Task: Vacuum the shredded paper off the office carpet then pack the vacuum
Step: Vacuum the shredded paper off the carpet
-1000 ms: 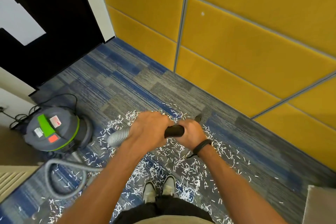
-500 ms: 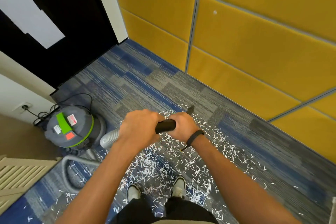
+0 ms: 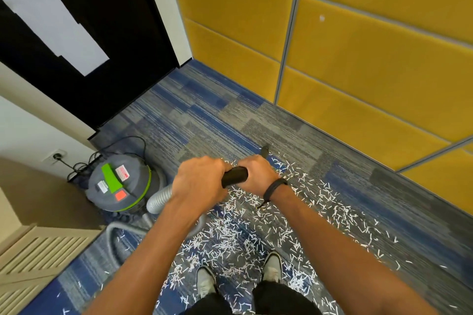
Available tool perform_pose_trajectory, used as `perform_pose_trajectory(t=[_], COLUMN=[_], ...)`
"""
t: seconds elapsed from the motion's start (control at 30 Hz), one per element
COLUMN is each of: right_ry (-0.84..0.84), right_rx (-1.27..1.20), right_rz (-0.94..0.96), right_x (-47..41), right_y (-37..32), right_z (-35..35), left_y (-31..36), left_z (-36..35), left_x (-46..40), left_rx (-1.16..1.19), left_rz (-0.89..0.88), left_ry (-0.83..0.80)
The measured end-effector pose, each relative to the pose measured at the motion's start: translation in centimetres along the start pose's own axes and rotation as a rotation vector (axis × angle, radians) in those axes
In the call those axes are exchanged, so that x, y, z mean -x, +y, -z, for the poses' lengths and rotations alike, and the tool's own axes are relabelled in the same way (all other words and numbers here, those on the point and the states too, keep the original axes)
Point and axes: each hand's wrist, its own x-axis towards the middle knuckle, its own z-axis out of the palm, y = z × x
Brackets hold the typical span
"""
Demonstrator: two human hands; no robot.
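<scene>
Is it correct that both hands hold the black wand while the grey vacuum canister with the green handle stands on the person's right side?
Not quite. The head view shows the vacuum canister on the person's left side, not the right. The rest holds: the left hand and right hand both hold the black wand.

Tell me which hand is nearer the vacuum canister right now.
Left. The left hand grips the wand beside the canister, where the hose joins; the right hand grips farther along, away from it.
</scene>
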Motion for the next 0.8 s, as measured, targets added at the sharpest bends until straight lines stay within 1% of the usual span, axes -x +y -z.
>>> perform_pose_trajectory(t=[0.1, 0.23, 0.37, 0.67, 0.8], right_ry=[0.014, 0.012, -0.011, -0.006, 0.012], right_rx=[0.023, 0.042, 0.044, 0.019, -0.018], right_rz=[0.018, -0.002, -0.022, -0.014, -0.013], right_x=[-0.2, -0.7, -1.1, -1.6, -1.4], right_y=[0.0, 0.0, 0.1, -2.0, -2.5], right_z=[-0.2, -0.2, -0.3, -1.4, -1.5], left_y=[-0.5, -1.1, -1.5, -2.6, -2.9], left_z=[-0.1, -0.6, -1.1, -0.4, 0.4], left_x=[0.1, -0.2, -0.9, 0.4, 0.8], left_rx=[-0.006, 0.028, 0.073, 0.005, -0.007], left_rz=[-0.016, -0.020, -0.025, -0.002, -0.020], left_ry=[0.009, 0.028, -0.001, 0.007, -0.002])
